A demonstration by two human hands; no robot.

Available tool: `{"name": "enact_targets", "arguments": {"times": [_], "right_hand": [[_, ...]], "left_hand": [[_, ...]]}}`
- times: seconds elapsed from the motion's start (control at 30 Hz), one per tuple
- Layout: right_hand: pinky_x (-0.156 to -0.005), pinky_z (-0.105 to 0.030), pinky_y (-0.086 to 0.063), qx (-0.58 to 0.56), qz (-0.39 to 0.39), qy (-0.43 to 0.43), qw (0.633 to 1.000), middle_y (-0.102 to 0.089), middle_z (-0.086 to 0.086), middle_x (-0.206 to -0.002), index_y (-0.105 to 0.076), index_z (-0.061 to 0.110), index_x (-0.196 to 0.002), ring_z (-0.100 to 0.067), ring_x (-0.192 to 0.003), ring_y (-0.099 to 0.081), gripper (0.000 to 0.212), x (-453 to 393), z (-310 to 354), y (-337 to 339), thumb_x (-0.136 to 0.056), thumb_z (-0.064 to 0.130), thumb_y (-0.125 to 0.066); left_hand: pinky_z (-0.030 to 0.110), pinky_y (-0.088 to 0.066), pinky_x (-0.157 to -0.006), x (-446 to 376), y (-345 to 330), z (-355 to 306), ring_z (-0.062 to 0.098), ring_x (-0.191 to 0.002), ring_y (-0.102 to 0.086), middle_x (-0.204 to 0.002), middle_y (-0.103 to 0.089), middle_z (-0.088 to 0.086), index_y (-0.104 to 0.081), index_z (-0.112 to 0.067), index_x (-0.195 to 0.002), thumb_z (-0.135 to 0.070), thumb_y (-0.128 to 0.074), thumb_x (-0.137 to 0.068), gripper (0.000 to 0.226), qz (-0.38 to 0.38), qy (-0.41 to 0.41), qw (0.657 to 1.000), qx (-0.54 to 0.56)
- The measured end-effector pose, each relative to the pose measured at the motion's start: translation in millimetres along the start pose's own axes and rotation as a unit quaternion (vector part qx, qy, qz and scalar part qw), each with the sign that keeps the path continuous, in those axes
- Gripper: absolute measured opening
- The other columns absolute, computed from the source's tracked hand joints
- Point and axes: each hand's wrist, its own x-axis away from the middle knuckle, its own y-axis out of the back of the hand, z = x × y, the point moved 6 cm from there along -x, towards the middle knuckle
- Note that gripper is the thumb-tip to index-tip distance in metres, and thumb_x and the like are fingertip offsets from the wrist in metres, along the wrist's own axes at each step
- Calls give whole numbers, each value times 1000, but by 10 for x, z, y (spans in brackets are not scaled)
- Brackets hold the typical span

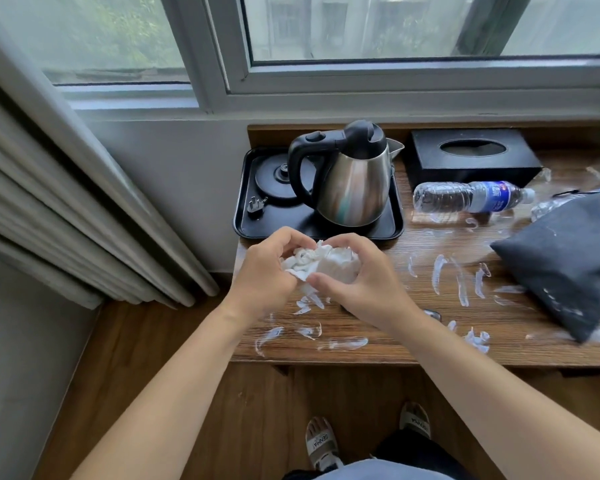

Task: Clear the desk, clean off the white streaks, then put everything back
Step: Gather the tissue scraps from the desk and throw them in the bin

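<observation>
Left hand (267, 271) and right hand (364, 282): both clamped together around one crumpled white tissue (317, 263), held just above the front left part of the surface (378, 351), centre of frame. Fingers curl over the wad from both sides; it looks bunched, not flat.

White streaks (440, 277) lie directly below and to the right of the hands, running along the front edge and toward the right of frame. None looks wiped yet.

Surface not cleared. Behind the hands, touching distance: black tray (392, 230) carrying the kettle (354, 181) and its base with plug. Right of that, black tissue box (471, 154); a water bottle (471, 197) lying on its side in front of it; a dark bag (565, 268) at right of frame resting over some streaks. A second bottle is partly hidden behind the bag.

Risks, judged:
- Wiping now would leave streaks under the bag untouched and may smear paste onto its fabric.
- A small bunched wad could spread the white stuff rather than lift it; it would load up quickly.
- The lying bottle can roll if nudged, possibly off the front edge.
- A sweep toward the back could knock the tray; the kettle stands off its base and may tip.
</observation>
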Motion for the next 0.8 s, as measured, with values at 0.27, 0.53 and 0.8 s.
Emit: {"name": "enact_targets", "arguments": {"times": [0.27, 0.53, 0.8], "right_hand": [[-86, -28, -49, -8, -102, -32, 994, -68, 15, -98, -66, 29, -105, -7, -99, -64, 29, 114, -243, 601, -82, 30, -84], [-93, -39, -53, -3, -148, -42, 988, -68, 13, -103, -66, 27, -109, -10, -104, -64, 30, 488, -601, 1515, -84, 25, -83], [-86, -21, -50, 20, -211, -59, 976, -66, 12, -103, -68, 24, -107, -7, -102, -62, 26, 1050, -1066, 2689, -84, 22, -82]], "left_hand": [[35, -59, -90, -111, -580, -365, 14, -105, -71, -118, -73, -15, -67, -29, -127, -6, -82, -86, 49, 102, -56, 992, 56], [22, -54, -97, -384, -1463, -848, 9, -118, -67, -122, -72, -10, -69, -19, -127, -1, -76, -92, 40, 137, -121, 981, 57], [15, -53, -88, -560, -2723, -1597, 6, -107, -69, -112, -73, -15, -72, -19, -120, 3, -79, -88, 39, 149, -199, 968, -9]]}}
